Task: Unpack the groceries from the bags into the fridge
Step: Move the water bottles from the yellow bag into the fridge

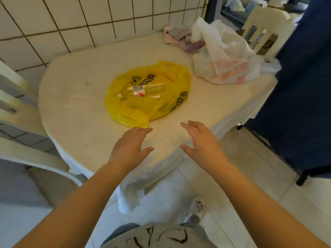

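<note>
Yellow bag (148, 97), black print; white bag (227, 68), pink lettering.

We see a flattened yellow bag (148, 93) holding a lying bottle (145, 90) mid-worktop, and a white bag (227, 61) slumped far right.

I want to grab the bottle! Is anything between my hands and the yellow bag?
No. In the head view, only bare tablecloth lies between the left hand, right hand and yellow bag.

Glossy thin yellow plastic bag (148, 97), crinkled white plastic bag (227, 68), matt cloth-covered table (86, 97), glazed wall tiles (75, 20)
</note>
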The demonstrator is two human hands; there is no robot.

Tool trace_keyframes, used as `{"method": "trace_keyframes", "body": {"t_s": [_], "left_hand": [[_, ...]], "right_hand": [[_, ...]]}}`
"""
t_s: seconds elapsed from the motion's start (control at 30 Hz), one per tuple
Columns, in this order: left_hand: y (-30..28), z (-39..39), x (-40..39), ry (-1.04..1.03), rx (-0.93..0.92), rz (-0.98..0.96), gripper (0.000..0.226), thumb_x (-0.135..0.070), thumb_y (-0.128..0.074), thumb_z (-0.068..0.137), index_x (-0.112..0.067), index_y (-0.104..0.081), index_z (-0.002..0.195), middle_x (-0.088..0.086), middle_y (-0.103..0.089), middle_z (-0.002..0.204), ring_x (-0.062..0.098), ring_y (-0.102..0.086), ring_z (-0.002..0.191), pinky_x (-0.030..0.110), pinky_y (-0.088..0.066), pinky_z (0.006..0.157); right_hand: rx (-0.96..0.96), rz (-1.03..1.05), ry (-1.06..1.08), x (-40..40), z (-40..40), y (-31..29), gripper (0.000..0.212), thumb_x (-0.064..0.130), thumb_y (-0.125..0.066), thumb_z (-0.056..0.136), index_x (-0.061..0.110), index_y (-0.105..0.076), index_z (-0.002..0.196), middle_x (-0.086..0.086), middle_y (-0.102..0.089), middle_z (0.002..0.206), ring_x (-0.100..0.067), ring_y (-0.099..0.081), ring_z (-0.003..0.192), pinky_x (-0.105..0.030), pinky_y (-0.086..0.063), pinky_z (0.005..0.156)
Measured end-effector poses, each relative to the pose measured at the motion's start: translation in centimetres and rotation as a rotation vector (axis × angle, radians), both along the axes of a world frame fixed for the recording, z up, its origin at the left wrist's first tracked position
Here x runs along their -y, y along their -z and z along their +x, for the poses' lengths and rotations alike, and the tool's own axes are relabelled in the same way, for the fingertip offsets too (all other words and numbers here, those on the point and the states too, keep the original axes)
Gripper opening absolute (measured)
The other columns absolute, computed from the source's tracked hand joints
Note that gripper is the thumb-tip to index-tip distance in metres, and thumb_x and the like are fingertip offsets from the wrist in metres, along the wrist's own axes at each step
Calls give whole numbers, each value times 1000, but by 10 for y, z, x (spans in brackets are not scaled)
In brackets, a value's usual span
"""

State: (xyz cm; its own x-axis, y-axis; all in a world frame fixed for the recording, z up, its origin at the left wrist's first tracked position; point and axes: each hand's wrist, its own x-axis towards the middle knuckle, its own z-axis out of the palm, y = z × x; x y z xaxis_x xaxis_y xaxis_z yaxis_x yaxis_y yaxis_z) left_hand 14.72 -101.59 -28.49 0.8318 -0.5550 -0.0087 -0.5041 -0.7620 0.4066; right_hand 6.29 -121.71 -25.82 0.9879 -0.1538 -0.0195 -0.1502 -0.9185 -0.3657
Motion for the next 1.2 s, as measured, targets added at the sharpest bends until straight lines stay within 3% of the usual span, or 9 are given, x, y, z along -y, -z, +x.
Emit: {"method": "trace_keyframes", "body": {"t_s": [0.37, 0.53, 0.8, 0.9, 1.07, 1.2], "left_hand": [[4, 32, 91, -467, -12, -51, 57, -37, -67, 83, -24, -47, 135, 0, -52, 133, 22, -49, 120, 33, -41, 94], [8, 45, 86, -596, 6, -7, 56, -36, -69, 82, -23, -50, 133, 2, -54, 131, 24, -52, 118, 33, -42, 94], [36, 101, 71, -518, 112, 30, 61, -31, -82, 67, -14, -60, 121, 10, -62, 118, 32, -61, 106, 49, -50, 87], [43, 126, 63, -484, 128, 91, 71, -33, -82, 66, -18, -54, 129, 9, -52, 135, 31, -49, 125, 60, -40, 96], [47, 155, 51, -470, 36, 244, 83, -44, -68, 79, -29, -24, 147, -1, -14, 157, 21, -10, 145, 53, -6, 114], [53, 159, 41, -503, 20, 262, 75, -50, -62, 81, -34, -27, 145, -6, -29, 152, 19, -26, 140, 52, -3, 113]], "right_hand": [[33, 18, -468, 113, 150, -12, 64, 29, -70, 81, 16, -44, 138, -6, -43, 139, -23, -39, 130, -31, -33, 103], [-59, 47, -622, 109, 210, 2, 66, 34, -64, 85, 21, -34, 143, -3, -36, 145, -17, -29, 136, -26, -24, 108], [-145, 96, -748, 74, 264, 19, 61, 32, -61, 88, 24, -33, 142, 0, -36, 144, -15, -30, 134, -24, -25, 106], [-191, 105, -751, 59, 281, 30, 62, 32, -62, 88, 25, -32, 143, 0, -37, 144, -16, -32, 133, -25, -27, 105], [-273, 106, -794, 34, 294, 50, 67, 33, -62, 88, 22, -29, 145, -2, -33, 148, -18, -30, 136, -27, -24, 108], [-290, 126, -873, 24, 297, 58, 61, 29, -60, 90, 25, -31, 144, 1, -34, 149, -16, -24, 139, -24, -22, 108]]}}
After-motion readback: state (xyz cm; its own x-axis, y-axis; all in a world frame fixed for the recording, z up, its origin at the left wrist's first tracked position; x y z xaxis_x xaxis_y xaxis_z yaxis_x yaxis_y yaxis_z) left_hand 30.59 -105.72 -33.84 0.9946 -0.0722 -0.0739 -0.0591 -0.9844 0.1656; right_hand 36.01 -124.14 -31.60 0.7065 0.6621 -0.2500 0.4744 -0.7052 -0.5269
